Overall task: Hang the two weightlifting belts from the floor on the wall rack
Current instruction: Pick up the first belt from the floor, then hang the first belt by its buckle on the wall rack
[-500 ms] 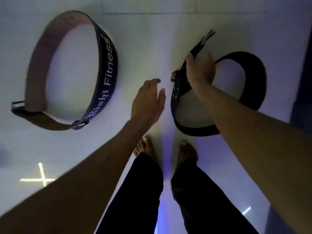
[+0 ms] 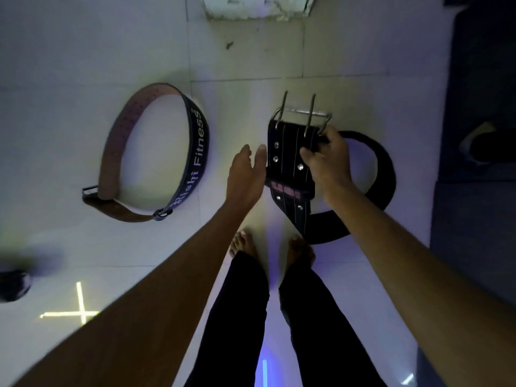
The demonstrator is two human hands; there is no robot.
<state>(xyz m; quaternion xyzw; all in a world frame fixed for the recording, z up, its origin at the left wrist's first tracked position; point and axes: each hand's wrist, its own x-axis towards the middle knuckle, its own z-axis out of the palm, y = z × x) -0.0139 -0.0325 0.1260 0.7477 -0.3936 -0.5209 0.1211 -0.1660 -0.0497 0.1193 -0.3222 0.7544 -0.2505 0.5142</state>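
two weightlifting belts: one brown belt (image 2: 156, 160) with white lettering, lying looped on the tiled floor (image 2: 69, 79) toward its left side, and one black belt (image 2: 290, 163) toward the right side, its buckle end raised. one metal buckle (image 2: 301, 115) with two prongs on the black belt. two bare hands: left hand (image 2: 245, 174), right hand (image 2: 326, 160). two bare feet (image 2: 243, 244). two dark trouser legs (image 2: 237, 317). one glowing cross mark (image 2: 75, 308) near the floor's lower left corner.
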